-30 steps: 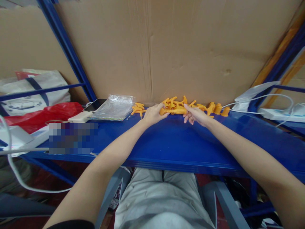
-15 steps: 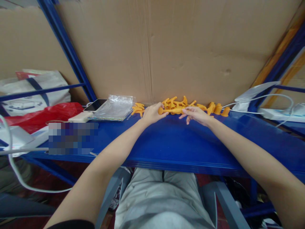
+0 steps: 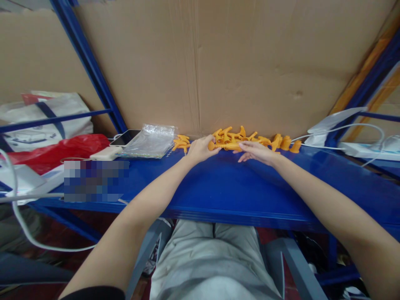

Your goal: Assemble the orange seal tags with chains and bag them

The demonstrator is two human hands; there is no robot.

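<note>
The orange parts (image 3: 233,139) looked like moulded plastic, smooth with a faint sheen. They lay on a blue shelf (image 3: 225,187) of painted metal, glossy enough to catch light. Behind it stood a cardboard sheet (image 3: 218,62), matt brown, creased and slightly dented. The clear bag (image 3: 150,141) was thin, shiny plastic film, crinkled. The red bag (image 3: 53,152) was glossy plastic too. The white cable (image 3: 343,127) had a smooth, matt plastic sheath. The grey trousers (image 3: 212,258) were matt woven cloth.

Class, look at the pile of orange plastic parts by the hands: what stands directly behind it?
A brown cardboard sheet stands behind the orange parts. Anything behind the cardboard is hidden.
</note>
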